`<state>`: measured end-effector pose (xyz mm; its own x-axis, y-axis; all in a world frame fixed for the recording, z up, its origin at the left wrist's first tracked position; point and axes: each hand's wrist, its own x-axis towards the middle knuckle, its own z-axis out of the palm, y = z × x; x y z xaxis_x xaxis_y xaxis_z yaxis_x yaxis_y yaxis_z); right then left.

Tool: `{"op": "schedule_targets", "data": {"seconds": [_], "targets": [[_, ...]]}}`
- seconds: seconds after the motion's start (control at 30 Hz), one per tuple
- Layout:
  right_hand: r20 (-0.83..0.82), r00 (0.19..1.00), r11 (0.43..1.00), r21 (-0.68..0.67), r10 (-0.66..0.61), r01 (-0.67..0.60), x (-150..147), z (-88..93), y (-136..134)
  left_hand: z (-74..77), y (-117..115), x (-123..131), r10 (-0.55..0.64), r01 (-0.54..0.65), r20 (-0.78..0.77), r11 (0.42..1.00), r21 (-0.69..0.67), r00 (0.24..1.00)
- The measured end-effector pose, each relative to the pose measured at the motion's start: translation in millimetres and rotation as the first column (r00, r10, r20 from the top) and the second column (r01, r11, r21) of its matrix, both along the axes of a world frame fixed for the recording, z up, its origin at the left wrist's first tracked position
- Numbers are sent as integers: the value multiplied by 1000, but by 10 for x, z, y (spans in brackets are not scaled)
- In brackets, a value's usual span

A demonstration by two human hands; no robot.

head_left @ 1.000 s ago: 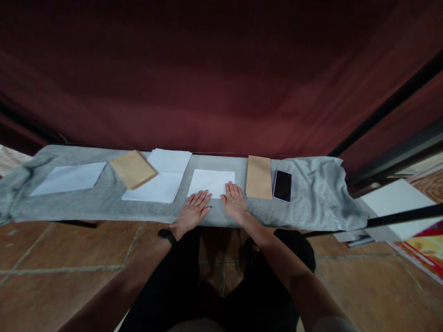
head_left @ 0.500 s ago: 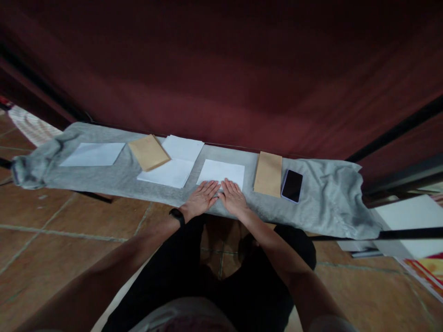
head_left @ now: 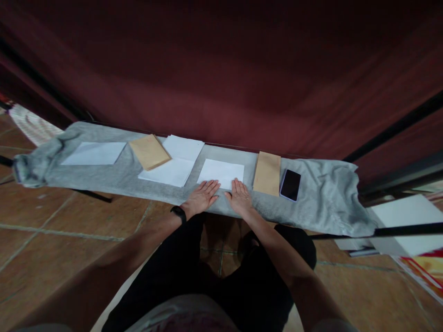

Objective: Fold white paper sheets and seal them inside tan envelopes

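Note:
A white sheet of paper lies on the grey cloth in front of me, possibly folded. My left hand rests flat across its near left edge, fingers stretched out, with a dark band on the wrist. At the near right corner lies my right hand, also flat, its fingertips on the paper. A gap separates the two hands, and neither one grips anything. Just right of the sheet is a brown envelope. To the left, a stack of white paper is partly covered by a pile of brown envelopes.
The grey cloth covers a narrow bench, wrinkled at both ends. A phone lies right of the single envelope. Another white sheet is at the far left. Behind the bench hangs a dark red curtain. White boards stand low at the right.
My right hand has slid to the right along the paper's near edge, widening the gap between my hands. My left hand has stayed nearly in place.

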<state>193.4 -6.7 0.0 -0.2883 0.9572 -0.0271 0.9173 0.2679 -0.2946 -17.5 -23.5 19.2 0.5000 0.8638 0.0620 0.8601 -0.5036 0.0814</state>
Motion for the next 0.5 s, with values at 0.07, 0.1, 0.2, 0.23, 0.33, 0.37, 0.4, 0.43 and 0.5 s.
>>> {"op": "schedule_targets", "data": {"seconds": [0.07,0.1,0.2,0.23,0.33,0.37,0.4,0.43,0.5], "targets": [[15,999,1000,-3,-31,31,13,8,-13,-19,-9,-7,1,-1,15,1000,0,1000],[24,999,999,-5,-48,48,19,15,-20,-36,-15,-13,5,-5,24,1000,1,1000],[23,996,996,5,-91,91,32,45,-39,-104,-28,-32,41,-42,66,999,5,997],[9,996,996,18,-90,90,35,55,-44,-124,-26,-32,60,-60,82,998,1,995],[-46,999,997,72,-17,20,33,65,-62,-149,21,6,118,-117,124,993,-18,985],[-57,998,996,85,15,-10,27,61,-69,-147,54,35,131,-130,136,991,-21,982],[-63,997,995,92,42,-36,19,54,-78,-141,95,73,137,-135,146,991,-21,980],[-66,996,994,95,62,-56,10,43,-87,-136,145,118,137,-135,153,991,-20,979],[-66,994,992,95,84,-78,-9,20,-104,-135,261,221,118,-117,158,993,-20,980]]}}
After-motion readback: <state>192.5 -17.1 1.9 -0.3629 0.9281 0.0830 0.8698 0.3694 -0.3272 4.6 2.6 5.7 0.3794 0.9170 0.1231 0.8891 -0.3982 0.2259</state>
